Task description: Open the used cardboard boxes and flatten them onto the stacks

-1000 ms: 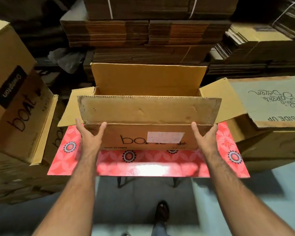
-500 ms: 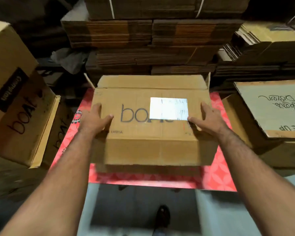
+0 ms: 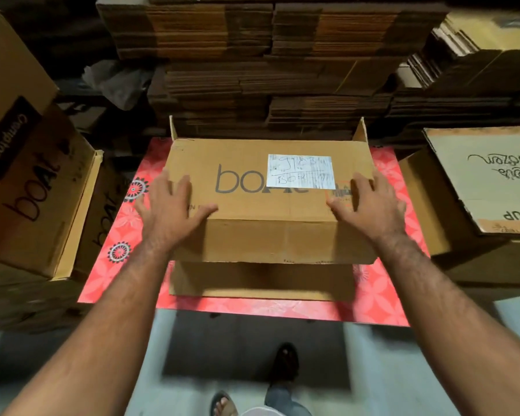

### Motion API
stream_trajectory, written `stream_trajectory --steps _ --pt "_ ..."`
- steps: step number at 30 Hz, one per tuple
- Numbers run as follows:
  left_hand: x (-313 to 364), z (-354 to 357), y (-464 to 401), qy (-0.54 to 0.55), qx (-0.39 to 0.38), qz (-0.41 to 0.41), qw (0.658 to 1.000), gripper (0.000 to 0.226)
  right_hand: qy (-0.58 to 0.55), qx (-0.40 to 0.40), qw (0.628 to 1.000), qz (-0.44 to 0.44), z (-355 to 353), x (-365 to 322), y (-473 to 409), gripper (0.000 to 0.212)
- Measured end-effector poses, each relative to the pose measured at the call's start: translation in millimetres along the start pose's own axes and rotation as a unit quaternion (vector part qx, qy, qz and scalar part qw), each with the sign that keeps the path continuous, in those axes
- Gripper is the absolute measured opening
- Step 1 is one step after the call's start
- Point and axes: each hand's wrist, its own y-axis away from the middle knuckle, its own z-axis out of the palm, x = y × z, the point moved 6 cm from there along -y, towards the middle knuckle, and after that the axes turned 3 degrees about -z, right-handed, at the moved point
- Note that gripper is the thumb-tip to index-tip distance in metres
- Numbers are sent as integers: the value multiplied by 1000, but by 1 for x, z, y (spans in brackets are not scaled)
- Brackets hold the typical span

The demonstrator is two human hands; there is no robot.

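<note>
A brown cardboard box point(image 3: 270, 235) printed "boAt", with a white handwritten label point(image 3: 300, 172), lies on its side on a red patterned table point(image 3: 382, 298). Two of its end flaps stick up at the far corners and one flap lies flat toward me. My left hand point(image 3: 170, 211) rests with spread fingers on the box's top face near the left edge. On the same face near the right edge rests my right hand point(image 3: 370, 205), fingers also spread. Behind the table rise tall stacks of flattened cardboard point(image 3: 282, 70).
Large "boAt" cartons point(image 3: 33, 190) crowd the left side of the table. A carton with handwriting and "SIDE UP" print point(image 3: 487, 181) stands at the right. Further flattened stacks point(image 3: 478, 55) fill the back right. Grey floor and my feet point(image 3: 285, 364) lie below the table edge.
The open box was tipped over onto its side, its printed face now up. My hands moved from the box's near wall to its top face, then slid slightly outward.
</note>
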Motion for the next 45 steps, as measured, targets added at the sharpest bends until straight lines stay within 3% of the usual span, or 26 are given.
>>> stream_trajectory --steps 3,5,7,10,13,18,21,24,27,29,31,33,35,41,45 --pt "36 6 31 -74 38 193 978 119 54 53 981 -177 10 -39 40 103" --pt "49 28 49 -161 13 252 954 137 129 47 959 -249 39 -52 66 115" --pt "50 51 60 -241 -9 255 936 146 199 33 941 -272 63 -55 81 130" --pt "48 66 65 -259 -10 232 938 140 237 32 938 -252 74 -55 82 144" --pt "50 62 63 -247 -16 211 946 127 251 41 936 -244 75 -59 83 147" --pt "50 37 70 -233 -135 244 932 144 229 -73 939 -244 66 -62 86 141" --pt "49 2 63 -183 -233 258 920 126 128 -172 941 -261 33 -69 88 121" --pt "53 -46 46 -48 -301 228 925 76 12 -189 950 -249 -18 -84 77 88" --pt "57 -88 20 34 -229 202 952 41 -30 -111 967 -226 -63 -95 49 54" --pt "64 -106 1 -26 -72 191 979 39 31 -15 977 -212 -83 -106 29 43" --pt "75 -111 -7 -116 78 175 975 44 106 70 975 -183 -88 -116 12 38" --pt "87 -95 -11 -150 115 157 969 49 146 107 971 -155 -78 -123 0 37" --pt "91 -65 -14 -134 75 141 978 51 137 82 979 -126 -52 -121 -13 33" --pt "79 14 -12 -106 -98 146 979 60 62 -119 983 -127 39 -83 -24 65" --pt "70 22 -17 -81 -123 151 977 66 23 -166 971 -171 39 -74 -20 116"
